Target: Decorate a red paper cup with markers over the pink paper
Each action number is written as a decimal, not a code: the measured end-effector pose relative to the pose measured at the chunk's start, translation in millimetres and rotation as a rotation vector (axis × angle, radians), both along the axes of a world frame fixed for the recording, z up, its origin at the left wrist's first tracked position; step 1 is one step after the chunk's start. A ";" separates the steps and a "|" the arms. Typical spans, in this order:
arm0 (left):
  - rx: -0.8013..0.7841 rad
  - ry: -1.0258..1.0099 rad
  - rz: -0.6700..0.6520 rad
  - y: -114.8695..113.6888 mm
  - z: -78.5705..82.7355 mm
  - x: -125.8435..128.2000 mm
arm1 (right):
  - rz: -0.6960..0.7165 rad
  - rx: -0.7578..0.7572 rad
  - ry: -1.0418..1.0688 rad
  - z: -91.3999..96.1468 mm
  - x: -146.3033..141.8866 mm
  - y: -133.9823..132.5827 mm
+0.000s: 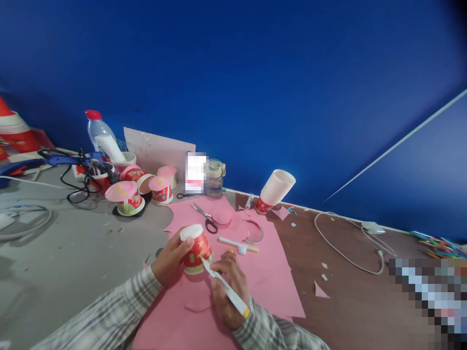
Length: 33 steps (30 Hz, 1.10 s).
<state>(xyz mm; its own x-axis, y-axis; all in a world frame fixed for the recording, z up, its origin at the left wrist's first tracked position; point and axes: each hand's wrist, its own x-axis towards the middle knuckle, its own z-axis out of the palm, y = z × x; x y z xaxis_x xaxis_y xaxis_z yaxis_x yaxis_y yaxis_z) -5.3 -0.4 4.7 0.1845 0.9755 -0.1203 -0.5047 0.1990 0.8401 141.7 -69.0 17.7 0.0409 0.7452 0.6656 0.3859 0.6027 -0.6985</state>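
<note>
My left hand (170, 257) is wrapped round an upside-down red paper cup (196, 249) that stands on a pink paper sheet (270, 282). My right hand (226, 287) grips a white marker pen (228, 290) with a yellow end, its tip touching the cup's lower rim. Just beyond the cup lie black-handled scissors (205, 218), the pen's white cap (239, 245) and a curved strip (255, 232) on the pink paper.
Several paper cups topped with pink discs (126, 197) stand at the back left, near a plastic bottle (100, 133), a glass jar (214, 177) and a blue glue gun (67, 159). A stack of white cups (275, 190) lies tilted. A white cable (346, 243) runs across the brown table at right.
</note>
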 end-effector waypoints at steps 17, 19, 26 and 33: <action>-0.034 -0.018 0.009 -1.2 2.9 1.4 | 0.007 0.010 -0.029 2.7 -2.7 0.6; -0.032 -0.016 0.006 -1.6 5.0 2.1 | 0.017 0.016 -0.036 1.7 -2.5 0.8; -0.021 0.020 0.031 -1.2 3.5 2.1 | 0.050 0.012 -0.044 -5.1 -1.5 1.1; -0.003 0.049 0.027 -0.7 2.3 1.4 | 0.012 0.032 -0.048 -2.4 -2.8 2.8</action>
<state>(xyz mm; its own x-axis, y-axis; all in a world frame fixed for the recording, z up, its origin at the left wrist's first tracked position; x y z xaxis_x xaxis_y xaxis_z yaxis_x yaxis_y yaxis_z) -3.9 -1.1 6.9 0.1523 0.9796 -0.1312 -0.4684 0.1885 0.8632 138.9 -66.3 15.3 0.0000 0.7239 0.6899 0.4112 0.6289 -0.6599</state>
